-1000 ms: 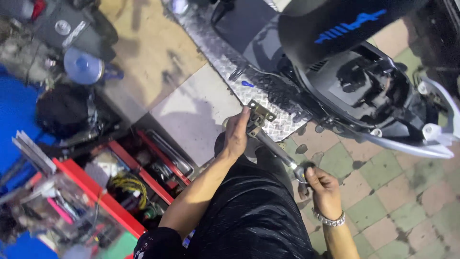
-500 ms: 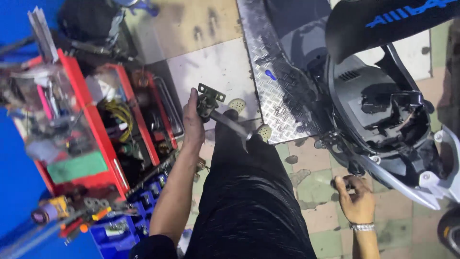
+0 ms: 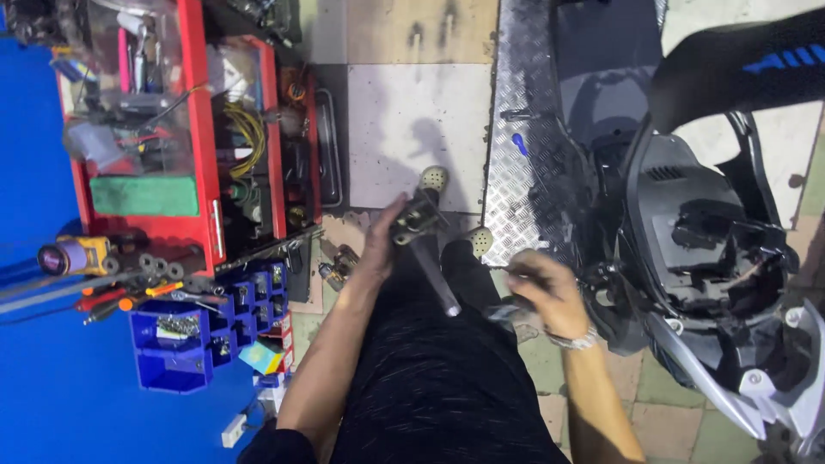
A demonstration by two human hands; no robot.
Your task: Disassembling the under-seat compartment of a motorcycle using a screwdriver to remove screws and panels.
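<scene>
Grey metal makes up the long part [image 3: 427, 249] near the middle of the frame. It has a blocky end and a thin rod. The left hand [image 3: 384, 241] holds it, with fingers wrapped around the blocky end. The rod points down over the person's dark trousers. The right hand [image 3: 543, 292] is just right of the middle, with fingers curled tight on a thin tool [image 3: 507, 271]. A scooter [image 3: 687, 232] fills the right side. A red tool cart [image 3: 198, 137] stands at the upper left.
</scene>
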